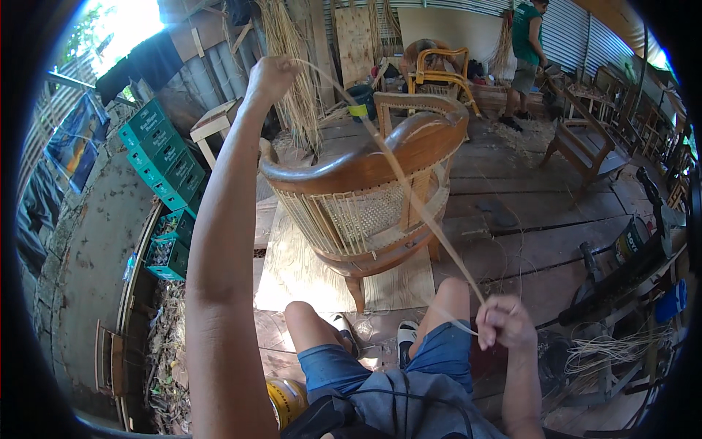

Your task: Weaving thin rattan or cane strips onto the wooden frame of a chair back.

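Dark plank floor (504,183), corrugated wall (574,40), yellow-brown armchair (441,76) at the back (daylight (124,29) glaring, upper left).

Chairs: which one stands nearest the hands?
The middle brown chair, one leg on the plywood; the yellow chair and right-hand chair stand farther back.

I'm seeing green crates (162,152) stacked on my left; at the back, a co-worker (527,44) is standing right of a yellow armchair (441,76).

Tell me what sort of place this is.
Probably a furniture workshop: a cane-backed wooden chair stands close by, with a tall bundle of pale strands beyond it and a yellowish armchair farther back.
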Motion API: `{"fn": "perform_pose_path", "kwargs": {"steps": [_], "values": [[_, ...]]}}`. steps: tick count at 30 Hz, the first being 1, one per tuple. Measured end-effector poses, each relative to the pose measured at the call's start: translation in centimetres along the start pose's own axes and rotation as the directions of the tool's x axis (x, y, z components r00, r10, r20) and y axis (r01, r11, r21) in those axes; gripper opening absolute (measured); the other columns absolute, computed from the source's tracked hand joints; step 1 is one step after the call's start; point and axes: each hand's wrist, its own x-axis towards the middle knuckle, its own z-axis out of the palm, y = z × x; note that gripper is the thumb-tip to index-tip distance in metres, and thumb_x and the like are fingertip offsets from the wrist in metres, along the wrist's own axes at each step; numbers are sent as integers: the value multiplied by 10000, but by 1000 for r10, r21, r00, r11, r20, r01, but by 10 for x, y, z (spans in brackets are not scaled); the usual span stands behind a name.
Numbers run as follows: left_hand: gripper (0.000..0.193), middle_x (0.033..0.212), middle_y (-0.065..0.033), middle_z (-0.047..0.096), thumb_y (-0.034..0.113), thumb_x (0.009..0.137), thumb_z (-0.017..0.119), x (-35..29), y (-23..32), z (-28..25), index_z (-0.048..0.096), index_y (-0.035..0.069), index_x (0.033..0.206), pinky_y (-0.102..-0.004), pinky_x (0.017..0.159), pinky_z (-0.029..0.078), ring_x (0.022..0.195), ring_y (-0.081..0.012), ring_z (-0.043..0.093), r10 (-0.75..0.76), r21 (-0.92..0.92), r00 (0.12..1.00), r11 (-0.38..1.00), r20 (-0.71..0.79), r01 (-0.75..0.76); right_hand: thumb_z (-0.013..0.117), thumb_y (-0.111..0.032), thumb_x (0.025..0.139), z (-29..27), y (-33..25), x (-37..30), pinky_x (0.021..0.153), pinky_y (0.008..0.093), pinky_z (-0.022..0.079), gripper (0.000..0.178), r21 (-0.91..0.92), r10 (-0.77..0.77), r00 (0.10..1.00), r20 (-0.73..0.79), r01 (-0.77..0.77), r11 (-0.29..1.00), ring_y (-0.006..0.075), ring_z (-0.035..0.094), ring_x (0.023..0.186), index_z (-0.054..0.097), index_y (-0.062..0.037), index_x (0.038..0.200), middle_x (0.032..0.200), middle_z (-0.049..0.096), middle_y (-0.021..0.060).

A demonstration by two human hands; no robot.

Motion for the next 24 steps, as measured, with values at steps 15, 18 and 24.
{"fn": "perform_pose_path", "kwargs": {"steps": [15, 18, 24], "values": [[331, 930, -28, 552, 200, 1029, 398, -287, 106, 43, 519, 1, 1264, -258, 662, 506, 783, -100, 555, -46, -938, 937, 0, 347, 347, 493, -159, 972, 132, -111, 329, 400, 245, 482, 203, -293, -524, 851, -24, 495, 818, 78, 521, 476, 585, 19, 1003, 711, 575, 49], [343, 1005, -52, 580, 202, 1026, 407, -284, 101, 28, 504, -6, 1281, -266, 666, 511, 819, -117, 575, -84, -897, 904, 114, 419, 426, 489, -157, 972, 126, -108, 347, 396, 247, 484, 205, -342, -553, 832, -30, 512, 788, 77, 524, 468, 584, 23, 999, 704, 572, 45], [220, 943, -73, 661, 120, 967, 542, -266, 80, 31, 630, -18, 1113, -238, 749, 527, 793, -126, 637, -21, -748, 922, 577, 387, 327, 480, -230, 978, 110, -108, 374, 427, 265, 499, 284, -496, -589, 808, 25, 521, 694, 92, 579, 507, 588, 25, 1042, 703, 602, 70]]}}
